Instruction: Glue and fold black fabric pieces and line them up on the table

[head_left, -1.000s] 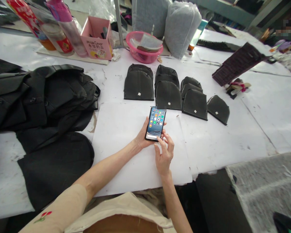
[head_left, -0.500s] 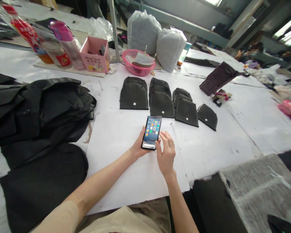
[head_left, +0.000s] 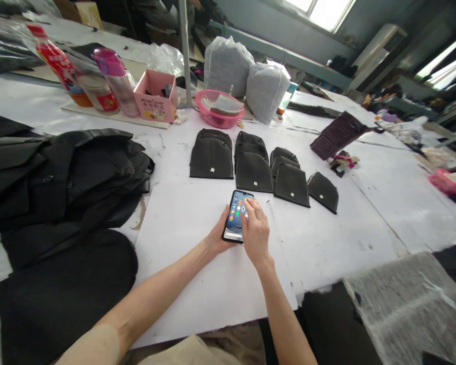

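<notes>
Head view: the left hand (head_left: pixel 219 237) holds a phone (head_left: pixel 234 219) above the white counter (head_left: pixel 349 238), its thumb lying along the phone's left edge and its other fingers mostly hidden behind, so how far they curl cannot be told; the screen is lit, with rows of small icons, and faces up toward the wearer. The right hand (head_left: pixel 256 230) is over the right part of the screen, its fingers loosely extended, slightly bent and close together, with hold of nothing that shows; whether the fingertips touch the glass cannot be told. Just beyond the phone lie black pouches in four groups, the leftmost (head_left: pixel 212 158) and the next two groups overlapping in layers, the rightmost pouch (head_left: pixel 323 191) single, and each group shows a small white tag on its front. A heap of black fabric (head_left: pixel 66 167) covers the left side of the counter. Farther back stand a red-capped bottle (head_left: pixel 57 60), a jar (head_left: pixel 99 94), a pink-lidded bottle (head_left: pixel 120 83) and a pink box (head_left: pixel 157 105), with a pink basin (head_left: pixel 222 120) to their right, in front of two grey bags (head_left: pixel 266 91)
</notes>
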`<state>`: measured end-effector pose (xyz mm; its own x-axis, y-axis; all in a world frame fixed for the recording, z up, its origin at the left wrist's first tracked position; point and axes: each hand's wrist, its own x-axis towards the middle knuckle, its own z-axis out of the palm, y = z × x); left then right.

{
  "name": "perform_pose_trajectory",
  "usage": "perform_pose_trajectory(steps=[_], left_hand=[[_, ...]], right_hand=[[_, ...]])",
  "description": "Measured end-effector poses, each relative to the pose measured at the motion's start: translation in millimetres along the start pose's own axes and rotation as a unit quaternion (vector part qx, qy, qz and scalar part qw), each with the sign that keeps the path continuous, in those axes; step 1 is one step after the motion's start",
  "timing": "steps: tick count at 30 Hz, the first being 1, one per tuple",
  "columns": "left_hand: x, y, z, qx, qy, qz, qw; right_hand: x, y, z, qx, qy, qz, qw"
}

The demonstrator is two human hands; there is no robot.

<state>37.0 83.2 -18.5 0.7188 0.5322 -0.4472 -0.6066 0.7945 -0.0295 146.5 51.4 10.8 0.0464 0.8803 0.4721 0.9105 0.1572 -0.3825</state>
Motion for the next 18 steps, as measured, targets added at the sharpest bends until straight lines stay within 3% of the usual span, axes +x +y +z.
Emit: perform_pose_trajectory(steps=[10,18], left_hand=[[2,0,-1.8,-0.024,-0.005,-0.005,1.000],[4,3,-8.0,0.008,-0.041,-0.027,0.999]], right_hand=[[22,-6,6,-0.011,-0.054,-0.041,0.998],[-3,-12,-30,0.021,-0.082,-0.087,0.993]])
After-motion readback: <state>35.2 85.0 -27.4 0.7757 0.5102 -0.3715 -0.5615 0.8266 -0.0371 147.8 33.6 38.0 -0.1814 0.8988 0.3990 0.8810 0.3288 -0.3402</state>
